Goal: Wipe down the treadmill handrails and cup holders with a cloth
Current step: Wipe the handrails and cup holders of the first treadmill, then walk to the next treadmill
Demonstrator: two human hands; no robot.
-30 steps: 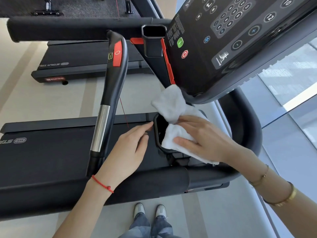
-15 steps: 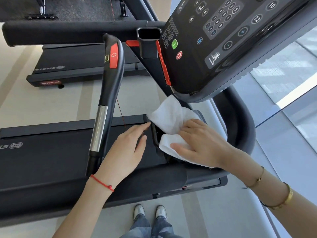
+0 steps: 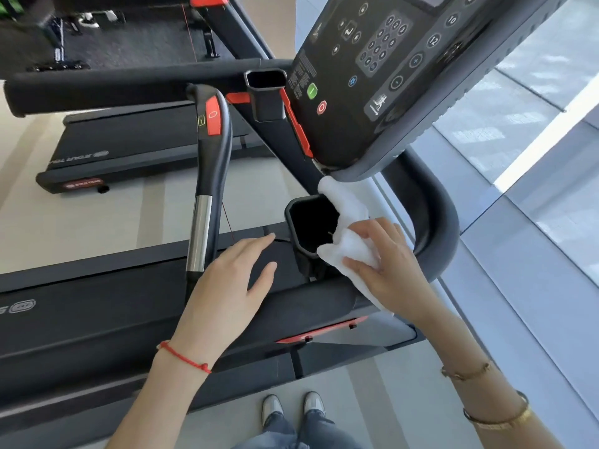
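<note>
One cup holder [image 3: 311, 226] is being cleaned right now. It is the near one, a dark open box just below the screen panel [image 3: 405, 76]. The white cloth [image 3: 348, 241] lies over its right rim and hangs down that side. The right hand [image 3: 385, 260] grips the cloth, with the fingers curled round a bunch of it and pressing it on the rim.

A moment ago the cloth covered more of the hole. Now it has slid to the right edge, so most of the dark inside shows. I think the wipe has gone from the inside out to the rim, so this cup holder looks nearly done.

The left hand [image 3: 233, 280] is flat and loose. It holds nothing. Its fingertips were touching the left side of the cup holder before, and now they sit a little back from it, over the dark bar.

The far cup holder [image 3: 267, 92] and the handrail [image 3: 210, 163] with the red button stand apart from the cloth. They may still need a wipe.
</note>
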